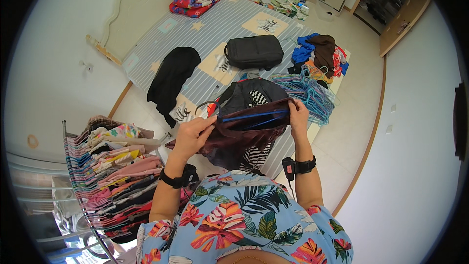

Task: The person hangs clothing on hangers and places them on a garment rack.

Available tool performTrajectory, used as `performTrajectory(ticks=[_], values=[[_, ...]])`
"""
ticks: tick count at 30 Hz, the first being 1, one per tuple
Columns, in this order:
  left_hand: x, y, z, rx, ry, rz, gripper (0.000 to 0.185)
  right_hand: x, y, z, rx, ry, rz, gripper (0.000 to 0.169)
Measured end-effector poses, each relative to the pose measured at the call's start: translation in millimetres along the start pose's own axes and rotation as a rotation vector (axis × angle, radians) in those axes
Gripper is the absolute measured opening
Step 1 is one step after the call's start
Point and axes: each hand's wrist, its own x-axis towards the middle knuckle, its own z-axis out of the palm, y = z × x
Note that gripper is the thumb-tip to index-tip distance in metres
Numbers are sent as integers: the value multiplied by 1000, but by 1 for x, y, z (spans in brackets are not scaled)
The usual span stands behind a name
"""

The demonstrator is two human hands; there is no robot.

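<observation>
A dark maroon garment is stretched between my two hands above the near edge of the bed. My left hand pinches its edge beside the dark hook of a hanger, whose blue bar shows inside the garment's opening. My right hand grips the other top corner of the cloth. Beneath it lie dark clothes and a black-and-white striped garment. A heap of blue and purple hangers is just beyond my right hand. Which parts of the hanger my fingers touch is hidden.
On the striped bed sheet lie a black garment, a black backpack, a folded red blanket and a clothes pile. A full clothes rack stands at left. Small packages cover floor beyond the bed.
</observation>
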Motion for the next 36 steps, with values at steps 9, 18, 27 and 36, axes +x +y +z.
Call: performTrajectory(ticks=[9,18,27,36], values=[[6,4,17,190,213,-108,23,-34,-40,16,-106,-340,-298,12],[22,7,-19,58,594,-1,16,-68,-54,42,-364,-804,-553,18],[58,27,-62,-11,463,94,23,-71,-177,79,-109,-407,-1015,28],[60,32,-72,104,386,183,16,-69,-198,147,-118,-540,-1017,12]])
